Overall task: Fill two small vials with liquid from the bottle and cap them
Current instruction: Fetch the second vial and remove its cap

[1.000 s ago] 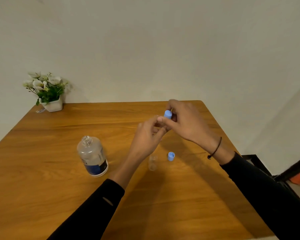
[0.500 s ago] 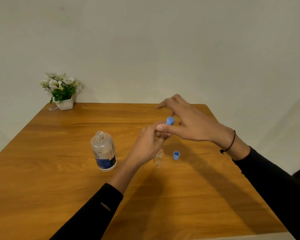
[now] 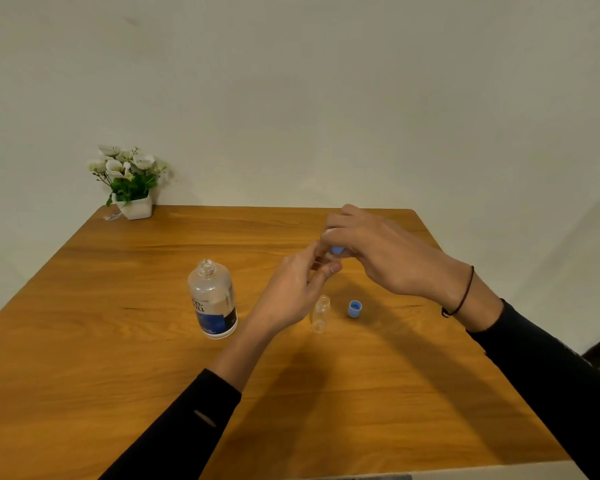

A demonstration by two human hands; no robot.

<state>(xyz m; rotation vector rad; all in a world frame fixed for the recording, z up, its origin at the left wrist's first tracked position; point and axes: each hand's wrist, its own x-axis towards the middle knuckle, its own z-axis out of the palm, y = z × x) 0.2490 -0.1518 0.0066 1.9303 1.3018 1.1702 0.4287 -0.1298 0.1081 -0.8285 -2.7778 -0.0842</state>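
Vials are what I am watching, but I start with the biggest thing, the wooden table (image 3: 118, 375). At its far left corner a white pot of flowers (image 3: 134, 188) stands out of the way. Left of the table's middle the bottle (image 3: 212, 299) stands upright, its long axis vertical and its uncapped neck pointing up; I judge it was left open for another pour. From the near edge my two dark sleeves come in. My left hand (image 3: 291, 292) is raised above the middle of the table, its thumb and fingertips curled round what I take to be the first vial, which shows only as a faint glint between them, so I cannot tell its tilt. My right hand (image 3: 378, 251) is curled over the top, pinching a blue cap (image 3: 337, 251) just above the left fingertips; that grip suits screwing the cap down while the other hand steadies the glass. Below the hands the second vial (image 3: 321, 313) stands upright on the table near its middle, mouth up and open, and I cannot tell whether it holds liquid. Just to its right, apart from it, the spare blue cap (image 3: 354, 308) sits hollow side up, within easy reach.
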